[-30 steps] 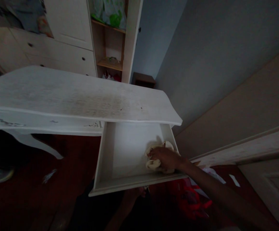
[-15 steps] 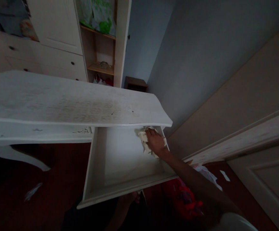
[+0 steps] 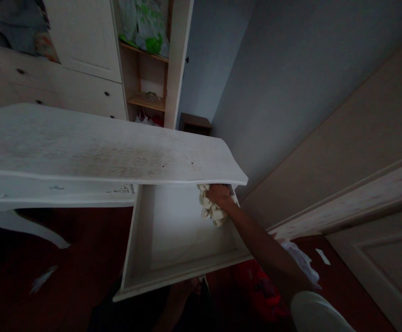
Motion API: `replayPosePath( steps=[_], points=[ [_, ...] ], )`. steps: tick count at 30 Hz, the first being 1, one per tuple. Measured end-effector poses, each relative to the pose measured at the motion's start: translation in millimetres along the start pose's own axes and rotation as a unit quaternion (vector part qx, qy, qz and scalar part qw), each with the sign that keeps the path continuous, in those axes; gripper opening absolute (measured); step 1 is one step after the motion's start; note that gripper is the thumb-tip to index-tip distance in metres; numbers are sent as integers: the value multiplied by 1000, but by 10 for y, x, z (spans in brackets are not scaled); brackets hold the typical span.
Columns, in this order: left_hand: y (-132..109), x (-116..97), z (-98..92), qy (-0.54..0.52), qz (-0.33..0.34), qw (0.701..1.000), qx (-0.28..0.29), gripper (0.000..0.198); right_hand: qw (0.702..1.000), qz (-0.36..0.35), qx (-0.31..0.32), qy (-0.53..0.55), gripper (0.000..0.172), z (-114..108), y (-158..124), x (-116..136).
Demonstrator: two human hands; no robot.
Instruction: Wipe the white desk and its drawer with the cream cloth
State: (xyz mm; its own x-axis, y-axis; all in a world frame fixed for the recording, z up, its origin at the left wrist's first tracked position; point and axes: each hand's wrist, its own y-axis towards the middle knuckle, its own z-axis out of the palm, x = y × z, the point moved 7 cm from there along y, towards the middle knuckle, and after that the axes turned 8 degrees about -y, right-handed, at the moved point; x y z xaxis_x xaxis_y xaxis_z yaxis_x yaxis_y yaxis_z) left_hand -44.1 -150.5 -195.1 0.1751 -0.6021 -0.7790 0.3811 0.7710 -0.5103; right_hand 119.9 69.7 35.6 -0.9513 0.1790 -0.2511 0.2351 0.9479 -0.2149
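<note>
A pulled-out white drawer (image 3: 173, 273) sticks out from a white table (image 3: 207, 157) with a dark-smudged top. In the drawer's far right corner, my right hand (image 3: 219, 193) presses a crumpled cream cloth (image 3: 213, 214) against the inside, fingers bunched over it and partly hidden beneath the table's edge. Low down at the drawer's front, my left hand (image 3: 188, 287) is in shadow, its fingers curled against the outer face beside a small pale part. The drawer hides some of that hand.
Behind the table stands a white wardrobe (image 3: 83, 41) with an open door and plastic bags (image 3: 148, 27) on a shelf. A wall (image 3: 311, 133) rises at the right. On the red floor lie a red bag (image 3: 261, 290), a white plastic bag (image 3: 303, 260) and a scrap (image 3: 43, 279).
My right hand has pushed slightly farther into the drawer's back corner with the cloth, which is now bunched differently. My left hand has stayed at the drawer's front.
</note>
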Motion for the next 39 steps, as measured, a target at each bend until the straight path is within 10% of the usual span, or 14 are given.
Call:
replayPosePath(
  steps=[10,17,30,39],
  points=[
    [-118,-203,28,8,18,1000,3,55,1000,-1,-24,-16,41,-116,21,44],
    [-206,-304,18,-12,28,1000,5,49,997,-30,-18,-67,34,146,-503,26],
    [-280,-190,69,-115,42,992,13,70,934,-318,54,-154,37,431,-1313,99],
    [-390,-294,111,-109,79,990,51,62,839,-531,6,-122,18,339,-1575,1106]
  ],
)
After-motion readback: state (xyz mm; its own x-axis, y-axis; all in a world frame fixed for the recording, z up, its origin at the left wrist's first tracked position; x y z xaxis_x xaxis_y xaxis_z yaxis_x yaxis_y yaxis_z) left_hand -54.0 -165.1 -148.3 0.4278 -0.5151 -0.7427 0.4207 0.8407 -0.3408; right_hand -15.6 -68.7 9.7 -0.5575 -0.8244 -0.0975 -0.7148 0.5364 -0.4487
